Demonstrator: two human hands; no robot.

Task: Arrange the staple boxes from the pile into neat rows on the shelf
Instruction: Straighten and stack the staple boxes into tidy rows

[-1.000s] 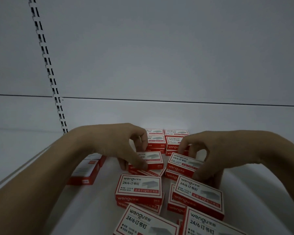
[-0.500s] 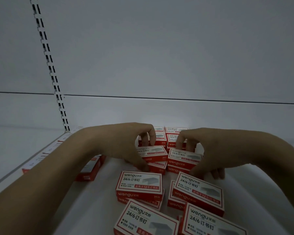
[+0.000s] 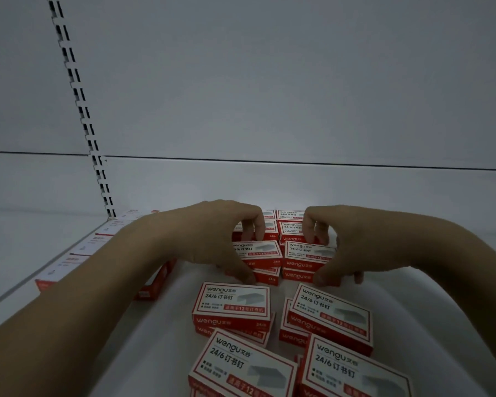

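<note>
Red and white staple boxes lie on a white shelf [image 3: 161, 333]. My left hand [image 3: 212, 239] grips a two-high stack of staple boxes [image 3: 258, 253], thumb at the front and fingers at the back. Beside it, my right hand [image 3: 355, 245] grips another two-high stack [image 3: 307, 257] the same way. Both stacks sit close behind an arranged row of boxes [image 3: 287, 224] at the back. Nearer me stand more stacks: one on the left [image 3: 232, 305], a skewed one on the right [image 3: 330, 316], and two at the bottom edge [image 3: 241, 368].
A line of staple boxes [image 3: 98, 242] runs along the shelf's left edge, with one box [image 3: 155, 282] partly hidden under my left forearm. A slotted upright [image 3: 80, 110] rises at the left of the white back panel [image 3: 269, 96].
Both hands have pushed their two stacks away from me, up towards the back row. The right stack, skewed before, now sits nearly square beside the left one.
</note>
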